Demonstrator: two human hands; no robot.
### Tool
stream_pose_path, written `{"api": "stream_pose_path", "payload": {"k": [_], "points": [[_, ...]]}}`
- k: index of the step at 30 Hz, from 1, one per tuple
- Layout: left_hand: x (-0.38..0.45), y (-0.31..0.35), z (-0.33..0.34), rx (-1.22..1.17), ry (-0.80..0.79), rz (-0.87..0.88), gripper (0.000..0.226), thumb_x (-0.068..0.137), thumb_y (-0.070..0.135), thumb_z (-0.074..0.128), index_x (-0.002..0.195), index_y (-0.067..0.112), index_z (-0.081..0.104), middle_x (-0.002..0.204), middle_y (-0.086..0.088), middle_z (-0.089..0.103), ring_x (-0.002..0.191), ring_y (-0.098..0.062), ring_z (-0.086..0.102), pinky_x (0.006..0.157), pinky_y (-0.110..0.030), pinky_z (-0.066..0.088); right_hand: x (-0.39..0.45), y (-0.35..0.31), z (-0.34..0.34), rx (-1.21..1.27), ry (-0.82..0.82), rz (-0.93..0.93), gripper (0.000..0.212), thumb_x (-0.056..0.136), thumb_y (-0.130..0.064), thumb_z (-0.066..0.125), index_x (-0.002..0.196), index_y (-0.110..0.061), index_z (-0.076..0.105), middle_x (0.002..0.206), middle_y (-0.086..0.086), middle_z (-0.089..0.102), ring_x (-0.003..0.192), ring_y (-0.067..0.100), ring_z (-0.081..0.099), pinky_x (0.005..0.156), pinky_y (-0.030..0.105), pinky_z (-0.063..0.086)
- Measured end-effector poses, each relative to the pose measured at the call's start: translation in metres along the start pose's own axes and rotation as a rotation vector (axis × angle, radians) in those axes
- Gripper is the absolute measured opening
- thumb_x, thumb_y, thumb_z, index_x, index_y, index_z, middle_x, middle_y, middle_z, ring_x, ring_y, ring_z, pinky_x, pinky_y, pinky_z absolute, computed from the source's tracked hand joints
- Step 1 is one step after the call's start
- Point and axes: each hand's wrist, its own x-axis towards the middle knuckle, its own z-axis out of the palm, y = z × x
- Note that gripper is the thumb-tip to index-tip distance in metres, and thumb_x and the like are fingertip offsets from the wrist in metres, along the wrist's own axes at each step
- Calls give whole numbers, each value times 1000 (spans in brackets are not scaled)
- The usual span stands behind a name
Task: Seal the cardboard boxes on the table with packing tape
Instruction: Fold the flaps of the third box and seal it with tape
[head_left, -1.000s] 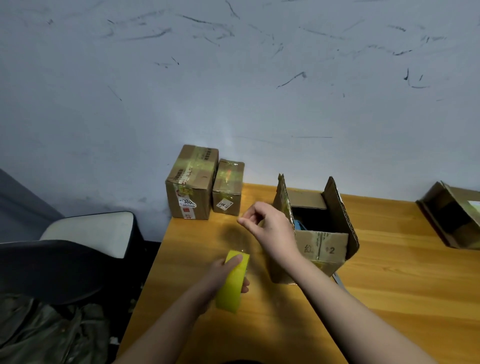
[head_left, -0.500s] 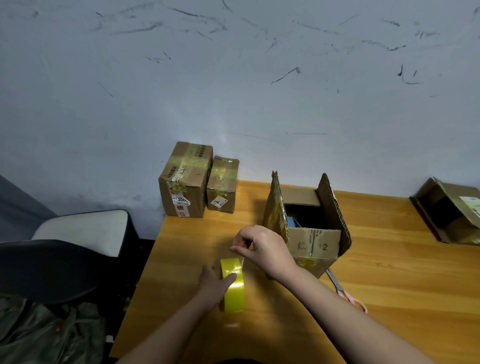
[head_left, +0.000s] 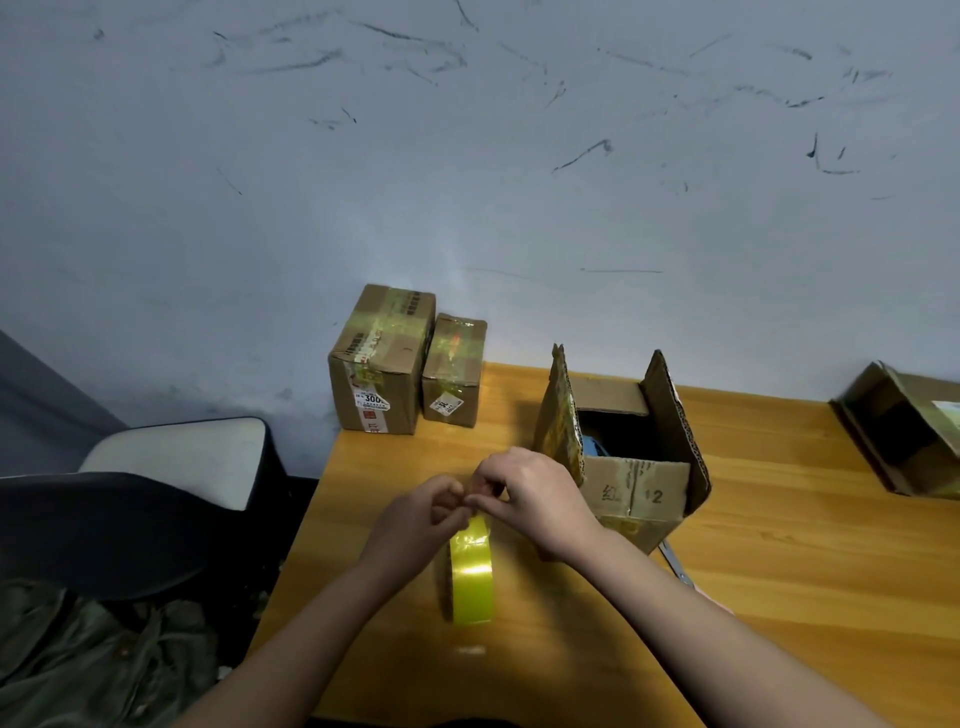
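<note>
A glossy yellow roll of packing tape (head_left: 470, 574) stands on edge on the orange wooden table (head_left: 789, 561), near its left edge, and both hands meet at the top of it. The left hand (head_left: 415, 522) is curled against the roll's upper left side, and the right hand (head_left: 524, 493) pinches thumb and forefinger together at the top rim; whether a loose tape end sits between those fingertips cannot be made out, since the fingers overlap there. Just right of the hands stands an open brown cardboard box (head_left: 631, 467) with two flaps upright; its inside is dark, with only a bit of blue showing. A metal strip (head_left: 675, 566) pokes out behind the right forearm, mostly hidden. Two taped brown cardboard boxes (head_left: 405, 364) stand at the table's far left corner by the wall. Another brown box (head_left: 909, 431) is cut off by the right edge.
</note>
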Motion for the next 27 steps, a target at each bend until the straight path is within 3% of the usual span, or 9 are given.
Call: {"api": "stream_pose_path", "payload": {"k": [4,7,11,14,17,20,23,27], "points": [[-1,5,-2,93,-28,43,18,90,32,64,78,35,51,83,13,72,75,6,67,66,-29,49,0,5,3,-184,57,-152,12,82,-31,71,78,-22,64,71,-8,63,67,15,59,57,27,43],[0,5,-4,132,-1,39,21,89,32,64,76,33,48,78,15,70,74,5,66,64,-30,48,-5,3,2,-390,121,-263,26,94,-35,49,77,-22,64,68,-8,60,61,15,54,55,27,34],[0,14,-4,251,6,127,17,90,33,62,82,30,48,73,19,61,66,3,58,56,-22,38,-27,-8,0,-413,213,-141,26,98,-35,48,86,-23,68,75,-9,64,61,13,54,57,27,34],[1,24,2,320,14,231,10,91,32,61,88,24,55,83,13,67,77,-7,64,58,-25,41,-50,-11,-2,-370,271,-60,25,97,-33,49,100,-21,71,89,-8,70,66,13,60,57,28,40],[3,29,6,335,13,240,9,92,33,59,88,26,56,84,13,68,77,-6,65,59,-28,45,-64,-16,-16,-325,393,57,33,94,-31,51,117,-15,68,93,-4,72,69,10,64,57,25,47],[3,23,8,242,-26,175,8,92,32,60,86,28,57,80,21,67,75,2,65,64,-35,54,-77,-12,-36,-212,545,120,30,92,-25,52,111,-11,70,87,-4,71,70,8,64,62,23,50],[-1,23,10,219,-71,192,9,92,33,59,84,32,56,81,24,68,77,6,65,67,-35,55,-111,9,-33,-259,413,83,22,90,-22,50,88,-17,71,71,-7,65,62,9,60,58,22,42],[-5,33,20,246,-66,229,8,94,31,57,86,29,60,82,21,69,77,4,64,67,-32,54,-173,51,-7,-320,138,359,22,84,-28,44,74,-20,62,56,-7,58,48,12,57,42,23,38]]}}
